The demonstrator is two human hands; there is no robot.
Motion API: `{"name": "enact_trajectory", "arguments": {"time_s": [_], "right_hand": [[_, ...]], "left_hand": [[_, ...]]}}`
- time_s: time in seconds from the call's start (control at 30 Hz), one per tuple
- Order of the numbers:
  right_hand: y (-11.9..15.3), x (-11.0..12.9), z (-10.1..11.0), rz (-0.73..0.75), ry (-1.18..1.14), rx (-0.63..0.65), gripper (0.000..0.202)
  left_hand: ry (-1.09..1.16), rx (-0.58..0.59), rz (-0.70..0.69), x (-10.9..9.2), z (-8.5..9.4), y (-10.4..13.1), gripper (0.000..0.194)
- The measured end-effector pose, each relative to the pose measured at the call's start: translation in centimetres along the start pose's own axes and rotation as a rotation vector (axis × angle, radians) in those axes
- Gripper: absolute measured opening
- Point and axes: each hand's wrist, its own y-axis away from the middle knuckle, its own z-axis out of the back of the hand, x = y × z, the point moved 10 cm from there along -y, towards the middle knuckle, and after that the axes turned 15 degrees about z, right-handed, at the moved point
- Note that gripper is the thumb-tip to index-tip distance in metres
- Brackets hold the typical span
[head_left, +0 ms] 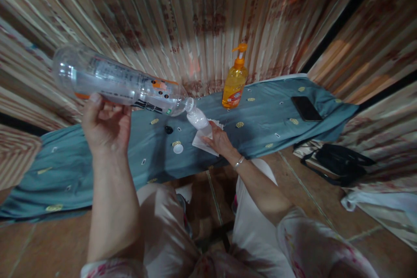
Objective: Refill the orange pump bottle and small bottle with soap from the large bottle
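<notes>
My left hand (pixel 109 124) supports a large clear plastic bottle (pixel 124 82) from below, its fingers wrapped round the body. The bottle is tilted almost flat, its neck pointing right and slightly down. Its mouth meets the mouth of a small clear bottle (pixel 197 118), which leans up to the left. My right hand (pixel 220 139) grips the small bottle near its base, above a white tissue (pixel 205 142) on the teal cloth. A white cap (pixel 177 149) and a black cap (pixel 168 130) lie to the left of the tissue.
An orange pump bottle (pixel 235 84) stands at the back of the teal cloth (pixel 260 117). Farther right lies a black phone (pixel 306 108). A black bag (pixel 339 160) rests below the cloth's right end. Pleated curtains (pixel 137 17) hang behind.
</notes>
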Motion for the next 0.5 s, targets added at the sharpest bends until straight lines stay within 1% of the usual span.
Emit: {"name": "enact_trajectory", "arguments": {"time_s": [0.17,0.37,0.5], "right_hand": [[0.06,-0.05,0.03,0.003,-0.011,-0.001,0.072],[0.09,0.11,0.30,0.016,-0.022,-0.012,0.070],[0.08,0.29,0.30,0.032,-0.028,-0.005,0.069]], "left_hand": [[-0.028,0.041,-0.024,-0.16,-0.53,0.04,0.043],[-0.054,0.042,-0.009,-0.08,-0.57,0.03,0.046],[-0.080,0.043,-0.030,-0.27,-0.66,0.12,0.044]]}}
